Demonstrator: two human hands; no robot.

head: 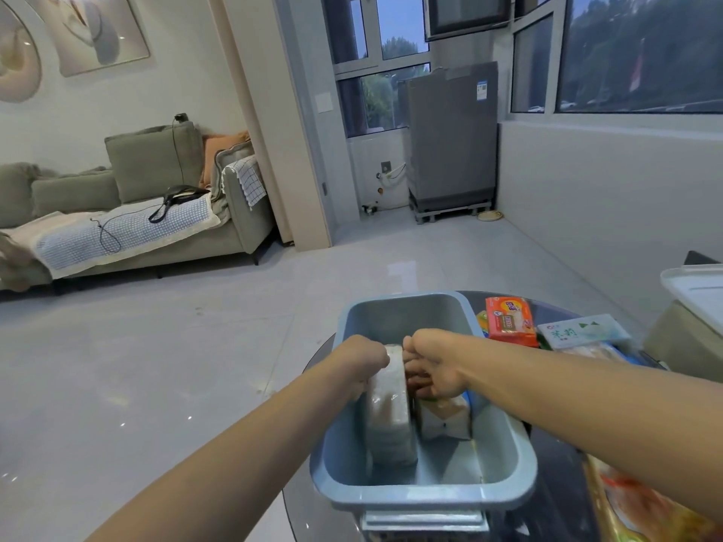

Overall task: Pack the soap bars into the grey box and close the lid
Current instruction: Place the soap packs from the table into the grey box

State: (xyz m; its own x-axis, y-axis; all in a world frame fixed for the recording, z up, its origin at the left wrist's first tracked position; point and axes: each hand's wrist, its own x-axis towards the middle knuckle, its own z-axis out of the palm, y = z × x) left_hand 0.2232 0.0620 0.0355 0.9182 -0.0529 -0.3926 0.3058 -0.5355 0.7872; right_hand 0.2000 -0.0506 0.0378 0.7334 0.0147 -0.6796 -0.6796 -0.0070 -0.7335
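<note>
The grey box stands open on a dark round table, low in the middle of the view. Inside it a pale wrapped soap pack stands on its edge at the left. My left hand grips its top from the left side. To its right lies a white soap pack, partly under my right hand, whose fingers reach down between the two packs and touch both. An orange soap bar and a white-green soap bar lie outside, beyond the box's right rim.
The dark round table carries the box. An orange-yellow plastic packet lies at the near right. A white tray-like surface sits at the far right edge. The tiled floor and a sofa lie to the left.
</note>
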